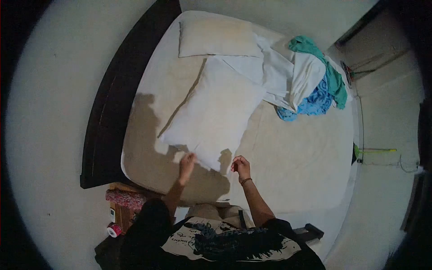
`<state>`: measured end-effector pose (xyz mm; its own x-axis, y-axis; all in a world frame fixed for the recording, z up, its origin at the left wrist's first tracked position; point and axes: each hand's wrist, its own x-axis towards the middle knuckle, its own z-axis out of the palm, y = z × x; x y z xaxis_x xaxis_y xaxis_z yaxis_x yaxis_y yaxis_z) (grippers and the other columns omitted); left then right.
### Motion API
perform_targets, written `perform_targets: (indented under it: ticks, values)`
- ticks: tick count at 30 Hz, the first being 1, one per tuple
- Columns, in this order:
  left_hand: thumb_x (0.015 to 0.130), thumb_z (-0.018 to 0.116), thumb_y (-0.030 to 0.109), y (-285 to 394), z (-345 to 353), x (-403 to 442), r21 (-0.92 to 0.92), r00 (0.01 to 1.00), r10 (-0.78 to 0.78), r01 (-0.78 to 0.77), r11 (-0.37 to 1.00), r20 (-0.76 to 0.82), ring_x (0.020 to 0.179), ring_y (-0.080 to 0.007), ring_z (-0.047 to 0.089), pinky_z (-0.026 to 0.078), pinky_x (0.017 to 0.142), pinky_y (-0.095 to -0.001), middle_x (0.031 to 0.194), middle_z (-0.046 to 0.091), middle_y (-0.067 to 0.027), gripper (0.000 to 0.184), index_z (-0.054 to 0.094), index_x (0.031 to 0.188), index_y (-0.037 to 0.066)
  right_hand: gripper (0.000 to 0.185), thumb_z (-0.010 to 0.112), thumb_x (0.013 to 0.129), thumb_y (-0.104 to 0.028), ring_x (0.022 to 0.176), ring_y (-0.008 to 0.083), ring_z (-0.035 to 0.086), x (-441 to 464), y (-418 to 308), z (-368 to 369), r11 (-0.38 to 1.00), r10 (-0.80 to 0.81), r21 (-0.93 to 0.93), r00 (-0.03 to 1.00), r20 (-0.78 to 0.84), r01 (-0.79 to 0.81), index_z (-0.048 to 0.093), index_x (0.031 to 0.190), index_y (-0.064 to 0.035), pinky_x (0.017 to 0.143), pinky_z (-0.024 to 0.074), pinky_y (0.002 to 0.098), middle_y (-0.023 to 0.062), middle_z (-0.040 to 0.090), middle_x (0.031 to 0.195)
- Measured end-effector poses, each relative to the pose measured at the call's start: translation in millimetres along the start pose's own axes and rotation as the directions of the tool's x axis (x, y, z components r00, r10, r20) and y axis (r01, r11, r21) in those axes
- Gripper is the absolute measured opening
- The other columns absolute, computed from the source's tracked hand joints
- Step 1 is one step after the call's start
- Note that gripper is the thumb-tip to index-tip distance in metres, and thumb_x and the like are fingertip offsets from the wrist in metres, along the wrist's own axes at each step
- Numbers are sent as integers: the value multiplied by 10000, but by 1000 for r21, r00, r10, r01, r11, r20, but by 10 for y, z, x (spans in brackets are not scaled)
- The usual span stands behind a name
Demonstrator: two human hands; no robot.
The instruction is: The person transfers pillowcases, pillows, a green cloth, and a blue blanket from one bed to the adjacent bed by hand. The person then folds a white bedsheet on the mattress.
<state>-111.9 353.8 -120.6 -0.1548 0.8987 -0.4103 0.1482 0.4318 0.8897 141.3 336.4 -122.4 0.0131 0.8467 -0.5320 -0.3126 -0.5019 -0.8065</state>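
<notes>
A white pillow (pixel 213 110) lies at a slant across the middle of the bed, its near end toward me. My left hand (pixel 186 164) is closed at this near edge, with the fingers pinched on the pillow's cloth. At the near right corner, my right hand (pixel 241 166) has its fingers curled in against the pillow's edge. A dark band circles the right wrist. Shadows of my hands and body fall over the pillow and sheet.
The bed (pixel 297 166) has a pale sheet and a dark headboard (pixel 110 99) at left. Another pillow (pixel 218 38) lies at the far end. Rumpled white cloth (pixel 276 67), a green cloth (pixel 333 74) and blue patterned cloth (pixel 317 101) are heaped far right. A wooden nightstand (pixel 121 216) stands lower left.
</notes>
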Motion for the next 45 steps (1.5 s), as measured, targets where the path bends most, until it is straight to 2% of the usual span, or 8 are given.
perform_targets:
  ticks: [3, 8, 14, 23, 28, 31, 37, 45]
  values:
    - [768, 563, 363, -67, -200, 791, 512, 862, 473, -327, 794, -184, 944, -302, 489, 348, 862, -373, 955, 549, -145, 409, 554, 991, 20, 168, 444, 811, -102, 570, 160, 555, -424, -7, 34, 998, 66, 27, 993, -100, -64, 472, 969, -54, 511, 459, 265, 92, 564, 673]
    - [639, 573, 588, 103, -258, 1449, 555, 919, 30, 211, 805, -393, 1190, -359, 284, 215, 982, -421, 1270, 308, -246, 935, 276, 1239, -64, 292, 487, 811, -168, 736, 200, 568, -921, 344, -186, 980, 200, 46, 969, -144, -195, 432, 1069, -44, 657, 478, 309, 126, 571, 895]
    - [681, 559, 558, -203, -15, 1481, 731, 998, 30, -55, 680, 47, 1019, -308, 489, 381, 858, -366, 1069, 520, -210, 744, 471, 1088, -59, 398, 523, 805, -299, 848, 214, 553, -1226, 949, -579, 954, 285, 144, 944, -166, -262, 427, 1095, -44, 729, 459, 342, 124, 559, 973]
    - [691, 657, 187, 891, 520, -227, 209, 865, 227, -348, 914, 448, 947, -220, 524, 415, 803, -315, 1021, 558, -153, 468, 493, 1059, -52, 770, 462, 753, -563, 1244, 231, 208, -1110, 471, -882, 979, 152, -58, 889, -432, -196, 242, 1307, -75, 1009, 150, 381, 103, 236, 1346]
    - [686, 667, 170, 1201, 684, -1092, -51, 742, 30, 7, 999, 670, 974, -236, 502, 409, 834, -337, 1037, 529, -160, 559, 419, 1131, -61, 815, 480, 745, -559, 1220, 227, 254, -1196, 457, -1224, 932, 229, 327, 952, -202, -155, 253, 1280, 12, 1002, 181, 355, 135, 279, 1318]
    - [690, 631, 77, 1049, 896, -1494, -115, 737, -3, 110, 987, 676, 931, -222, 521, 420, 816, -332, 1032, 525, -145, 505, 416, 1128, -52, 765, 563, 727, -499, 1068, 227, 446, -1699, 271, -1283, 972, 235, 92, 876, -420, -216, 332, 1229, 30, 893, 363, 345, 172, 438, 1178]
    - [722, 609, 89, 1093, 1444, -2177, -38, 733, -37, 86, 996, 679, 906, -218, 539, 434, 790, -320, 995, 549, -141, 458, 428, 1117, -58, 545, 646, 714, -322, 857, 191, 531, -2793, 124, -1755, 909, -80, 283, 795, -601, 305, 480, 1084, 43, 747, 428, 278, 114, 546, 992]
    - [737, 615, 169, 978, 2702, -3510, 5, 486, 87, -185, 983, 870, 873, -213, 551, 433, 771, -301, 989, 559, -152, 453, 458, 1079, -82, 481, 637, 728, -311, 831, 147, 532, -4587, 445, -2748, 847, -192, -1, 306, -932, 531, 520, 1038, 37, 754, 411, 247, 76, 573, 945]
